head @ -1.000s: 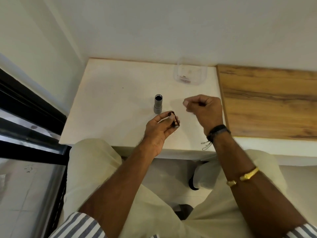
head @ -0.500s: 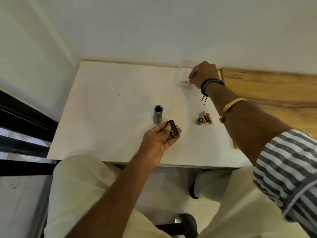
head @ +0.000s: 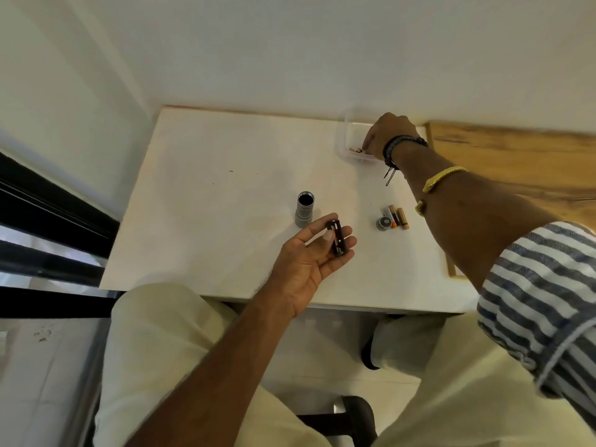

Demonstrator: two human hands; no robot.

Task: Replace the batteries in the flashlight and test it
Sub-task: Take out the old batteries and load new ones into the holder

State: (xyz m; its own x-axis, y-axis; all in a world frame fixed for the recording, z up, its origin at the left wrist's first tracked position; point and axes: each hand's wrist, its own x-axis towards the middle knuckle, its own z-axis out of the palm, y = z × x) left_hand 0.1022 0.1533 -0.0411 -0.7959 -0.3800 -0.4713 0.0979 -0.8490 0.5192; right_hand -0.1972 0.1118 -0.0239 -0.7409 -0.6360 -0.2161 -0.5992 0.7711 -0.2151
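Observation:
The grey flashlight body (head: 304,209) stands upright on the white table (head: 209,188), its open end up. My left hand (head: 309,262) is palm up just right of it, fingers curled around the black battery holder (head: 337,241). My right hand (head: 388,135) reaches into the clear plastic container (head: 346,137) at the table's back, fingertips down on small batteries (head: 356,150) inside; whether it grips one is hidden. Three loose batteries (head: 397,216) and the flashlight's round tail cap (head: 383,223) lie on the table under my right forearm.
A wooden board (head: 516,162) adjoins the table on the right. A white wall runs behind the table. A dark window frame (head: 48,204) is on the left. My knees are under the table's front edge.
My right hand moved from in front of me to the clear container at the back, uncovering the loose batteries and cap. My left hand turned palm up with the holder.

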